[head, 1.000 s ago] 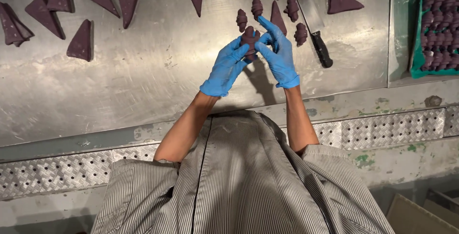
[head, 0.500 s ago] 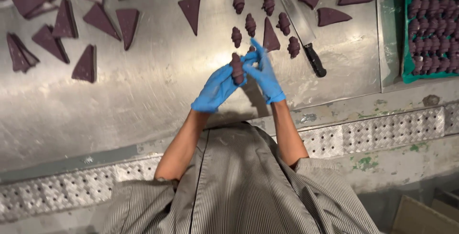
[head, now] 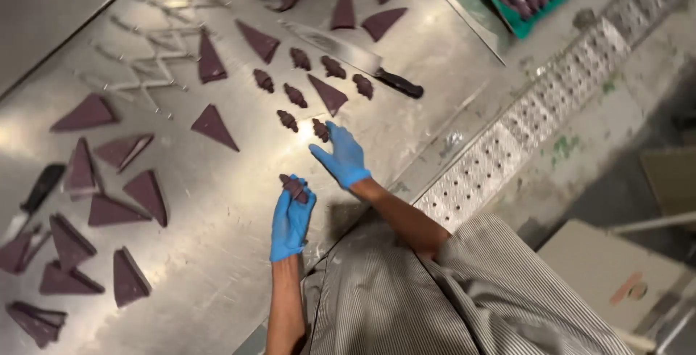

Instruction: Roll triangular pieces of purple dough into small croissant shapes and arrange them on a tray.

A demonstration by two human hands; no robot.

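The left hand (head: 291,219), in a blue glove, sits just below the middle of the frame with its fingers curled narrowly around one rolled piece of dark purple dough (head: 293,187), which pokes out past the fingertips. The right hand (head: 341,155), also gloved in blue, is a little above and to the right, palm down over the steel table (head: 239,174), its fingers spread loosely and holding nothing; its fingertips lie just beside another rolled piece (head: 320,129).

Counting the one by the right fingertips, seven rolled pieces lie on the table in a loose cluster above the hands, around a single flat dough triangle (head: 328,94). The held roll makes eight.

Flat dough triangles (head: 213,126) are scattered over the left half and top of the frame; roughly twenty show, though several at the top and lower left overlap, so the exact count cannot be told.

Two knives are visible: a long one with a black handle (head: 348,55) in the upper middle, and a second knife (head: 29,199) at the left edge. One green tray (head: 507,18) with rolled pieces sits in the upper right corner.
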